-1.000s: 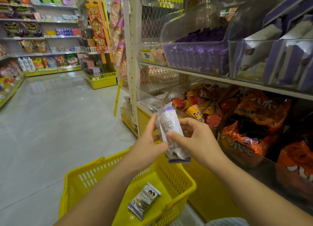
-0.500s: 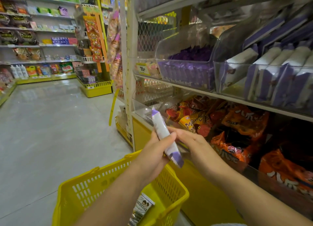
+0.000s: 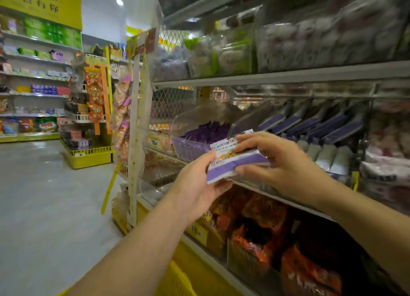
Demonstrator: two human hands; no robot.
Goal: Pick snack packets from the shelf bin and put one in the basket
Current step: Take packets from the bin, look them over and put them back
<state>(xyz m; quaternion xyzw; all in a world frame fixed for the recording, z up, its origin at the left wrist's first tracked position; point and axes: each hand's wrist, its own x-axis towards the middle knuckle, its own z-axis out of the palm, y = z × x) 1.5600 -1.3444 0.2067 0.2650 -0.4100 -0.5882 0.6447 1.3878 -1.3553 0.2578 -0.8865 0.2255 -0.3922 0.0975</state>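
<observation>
A purple and white snack packet (image 3: pixel 228 160) lies flat between both hands at the height of the middle shelf. My left hand (image 3: pixel 197 184) grips its left end from below, thumb on top. My right hand (image 3: pixel 281 162) holds its right end, fingers over the top edge and thumb under it. Just behind the packet stand the clear shelf bins (image 3: pixel 193 145) with purple packets and, to the right, rows of purple and white packets (image 3: pixel 321 127). Only a corner of the yellow basket (image 3: pixel 175 282) shows at the bottom edge, under my left forearm.
Orange and red snack bags (image 3: pixel 266 224) fill the lower shelf bin. Clear bins of pale sweets (image 3: pixel 310 40) sit on the upper shelf. The open grey aisle floor (image 3: pixel 44 207) lies to the left, with a yellow display rack (image 3: pixel 88 153) and far shelves (image 3: pixel 33 91) beyond.
Both hands have raised the packet from above the basket to the middle shelf bins and turned it from upright to flat. The view has tilted up, so the basket is nearly out of frame.
</observation>
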